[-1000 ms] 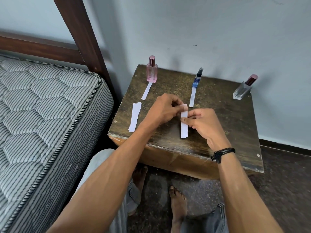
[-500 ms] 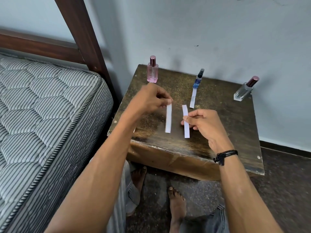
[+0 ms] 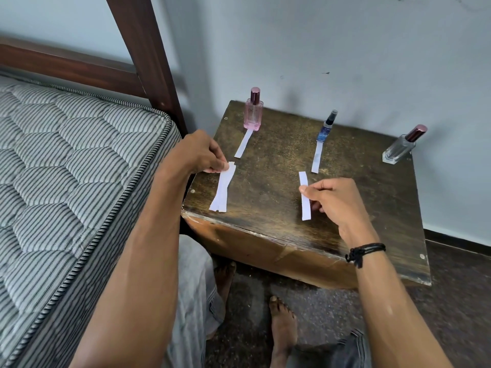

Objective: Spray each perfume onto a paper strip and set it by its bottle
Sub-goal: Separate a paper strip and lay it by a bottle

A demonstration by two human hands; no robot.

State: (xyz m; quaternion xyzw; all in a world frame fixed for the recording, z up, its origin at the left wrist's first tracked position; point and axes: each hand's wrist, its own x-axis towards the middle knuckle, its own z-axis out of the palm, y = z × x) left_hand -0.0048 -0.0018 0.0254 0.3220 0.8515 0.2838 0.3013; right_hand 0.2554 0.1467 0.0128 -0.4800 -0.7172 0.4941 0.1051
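**A:** Where is the left hand [image 3: 202, 155] resting?

**B:** At the nine o'clock edge of the tabletop [image 3: 268, 187]. Its fingers [image 3: 216, 168] are curling in and pinching the far end of the spare strips [image 3: 221, 189], which are lying there in a small flat pile.

**A:** And the right hand [image 3: 336, 201]?

**B:** It is hovering toward six o'clock, with thumb and forefinger pinching a single strip [image 3: 305, 205] near its middle and the other fingers curling underneath. I cannot tell whether that strip's near end is touching the wood.

**A:** How are the bottles standing?

**B:** They are lining the far edge: the pink bottle [image 3: 253, 112] at eleven o'clock, the blue bottle [image 3: 327, 127] at about twelve and the clear bottle [image 3: 400, 150] at two.

**A:** Are any papers lying by them?

**B:** One placed strip [image 3: 244, 144] is lying at the pink bottle's six o'clock, touching its base. A second placed strip [image 3: 316, 158] is lying the same way at the blue bottle's six o'clock.
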